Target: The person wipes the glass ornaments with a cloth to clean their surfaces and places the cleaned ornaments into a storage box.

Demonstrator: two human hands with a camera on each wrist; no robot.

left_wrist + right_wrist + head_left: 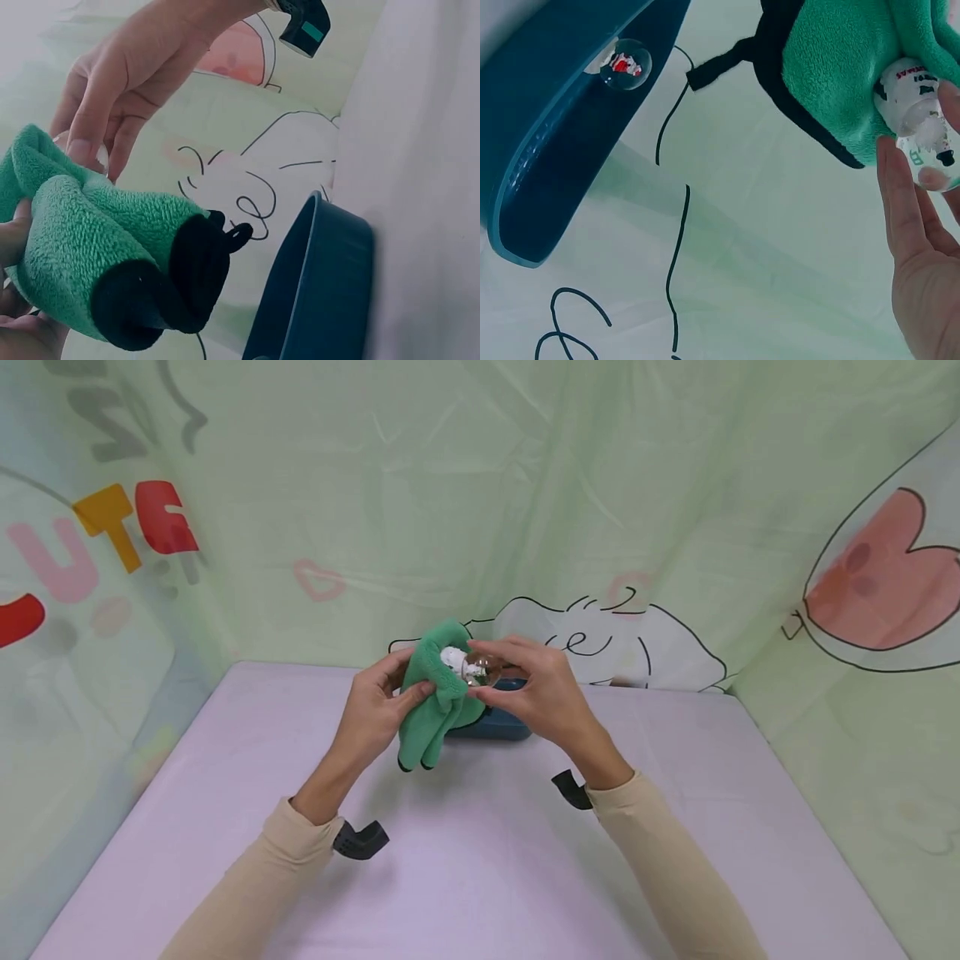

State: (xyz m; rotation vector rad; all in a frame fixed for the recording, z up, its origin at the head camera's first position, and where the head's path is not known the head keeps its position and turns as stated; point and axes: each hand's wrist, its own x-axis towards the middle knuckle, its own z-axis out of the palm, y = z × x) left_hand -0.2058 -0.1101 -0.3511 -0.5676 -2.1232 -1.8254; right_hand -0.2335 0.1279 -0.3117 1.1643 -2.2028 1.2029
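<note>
A small snow globe (pixel 482 670) with a white base is held up between both hands, its clear dome toward the right. My right hand (pixel 547 693) pinches the dome between thumb and fingers. Around the base lies a green plush cloth (pixel 442 693) with black trim, which my left hand (pixel 371 702) grips, thumb on the near side. In the right wrist view, the globe (pixel 915 105) shows dark and red print on its base and a small figure within the dome. The cloth's black loop (pixel 238 237) hangs free in the left wrist view.
Behind the hands a dark blue bin (pixel 498 727) stands at the table's back. Inside it, a second snow globe (pixel 626 65) with a red and white figure shows in the right wrist view. A lilac-white table (pixel 480 877) meets a pale green printed curtain (pixel 375 527).
</note>
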